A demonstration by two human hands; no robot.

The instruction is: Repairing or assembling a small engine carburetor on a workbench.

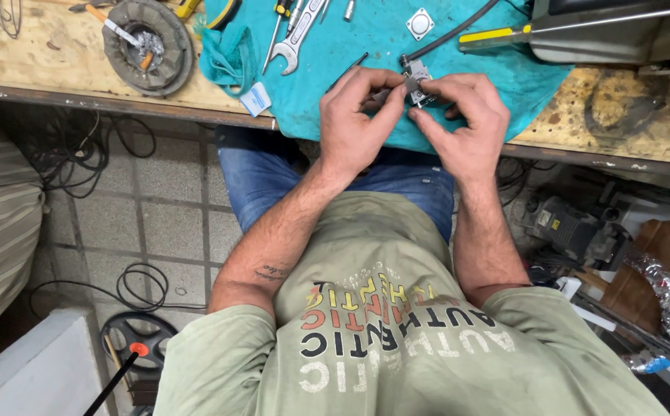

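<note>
Both of my hands meet over the teal cloth at the bench's near edge. My left hand and my right hand pinch a small grey metal part between their fingertips. A black hose runs from that part up and to the right across the cloth. The lower side of the part is hidden by my fingers.
On the cloth lie a combination wrench, a screwdriver and a small square white plate. A round grey disc used as an ashtray sits on the wooden bench. A yellow-handled tool lies at right. Cables trail on the tiled floor.
</note>
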